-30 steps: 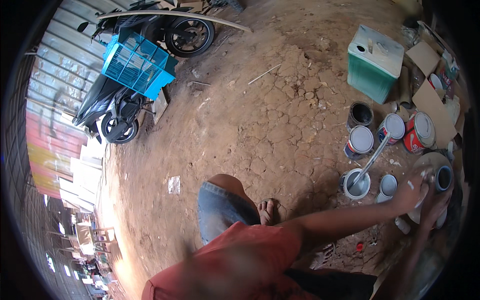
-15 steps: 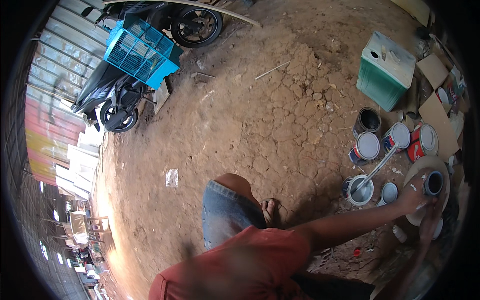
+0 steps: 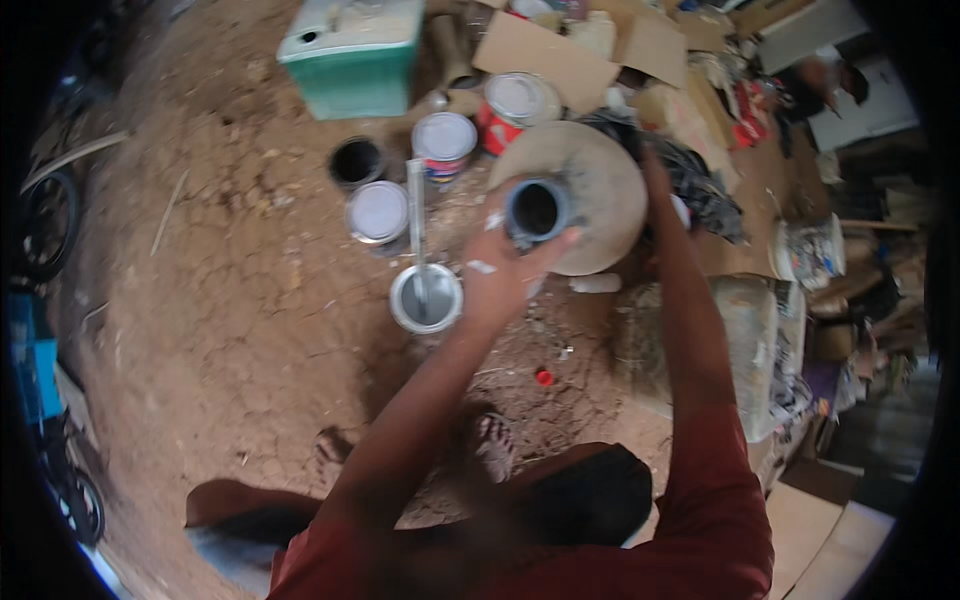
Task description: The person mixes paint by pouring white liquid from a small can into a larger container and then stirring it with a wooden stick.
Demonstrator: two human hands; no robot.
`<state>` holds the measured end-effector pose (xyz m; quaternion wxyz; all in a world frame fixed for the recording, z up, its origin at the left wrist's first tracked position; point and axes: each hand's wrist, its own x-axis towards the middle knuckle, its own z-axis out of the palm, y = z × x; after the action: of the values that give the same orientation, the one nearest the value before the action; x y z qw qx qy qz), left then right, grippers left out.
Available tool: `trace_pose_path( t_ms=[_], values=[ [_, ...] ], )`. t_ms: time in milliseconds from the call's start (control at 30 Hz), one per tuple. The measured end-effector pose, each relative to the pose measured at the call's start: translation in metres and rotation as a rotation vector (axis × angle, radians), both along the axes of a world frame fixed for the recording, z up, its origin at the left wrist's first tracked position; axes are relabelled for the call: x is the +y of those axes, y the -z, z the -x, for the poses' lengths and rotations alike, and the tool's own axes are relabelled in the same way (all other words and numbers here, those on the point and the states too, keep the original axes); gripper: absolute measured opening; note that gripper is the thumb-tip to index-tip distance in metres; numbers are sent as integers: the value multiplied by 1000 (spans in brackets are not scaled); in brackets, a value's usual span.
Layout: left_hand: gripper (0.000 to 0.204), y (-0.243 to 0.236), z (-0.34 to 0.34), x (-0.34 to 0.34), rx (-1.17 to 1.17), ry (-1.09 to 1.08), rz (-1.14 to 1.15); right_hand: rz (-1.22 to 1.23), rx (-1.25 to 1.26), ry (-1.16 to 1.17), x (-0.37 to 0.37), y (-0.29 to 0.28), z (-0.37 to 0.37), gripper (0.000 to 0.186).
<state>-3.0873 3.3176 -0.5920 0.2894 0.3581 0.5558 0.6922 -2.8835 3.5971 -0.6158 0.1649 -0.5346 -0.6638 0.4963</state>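
My left hand grips a small grey pot with a dark inside and holds it against a round beige disc. Paint smears mark that hand. My right hand holds the disc at its right edge, and its fingers are mostly hidden behind the disc. Just left of my left hand, an open tin of grey paint stands on the dirt with a long stirring stick in it.
Two white-lidded tins, a black tin and a red tin stand beyond. A green box and cardboard lie farther back. A red cap lies near my sandalled foot. Clutter fills the right side.
The view has swung toward the tins, so they now sit at the top centre. My hands stay on the small pot and the disc.
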Motion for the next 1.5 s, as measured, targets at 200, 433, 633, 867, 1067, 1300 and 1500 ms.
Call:
trace_pose_path(
  t_ms=[200, 433, 633, 867, 1067, 1300, 1500],
  values=[
    [73, -4, -8, -25, -230, 5, 14, 263, 73, 279, 83, 88, -17, 76],
    [88, 38, -36, -56, -455, -129, 103, 673, 171, 3, 55, 73, 8, 67],
    [90, 31, -34, -71, -518, -182, 77, 550, 79, 20, 51, 71, 10, 66],
    [61, 55, -38, -64, -597, -297, 41, 476, 14, 10, 38, 39, 11, 67],
    [39, 67, -44, -63, -628, -265, 101, 456, -122, 21, 54, 12, -11, 74],
    [38, 110, -56, -59, -784, -153, 138, 321, -250, 67, 44, -4, -20, 78],
    [42, 128, -55, -59, -936, -84, 175, 287, -282, 92, 32, -12, -16, 81]
  ],
)
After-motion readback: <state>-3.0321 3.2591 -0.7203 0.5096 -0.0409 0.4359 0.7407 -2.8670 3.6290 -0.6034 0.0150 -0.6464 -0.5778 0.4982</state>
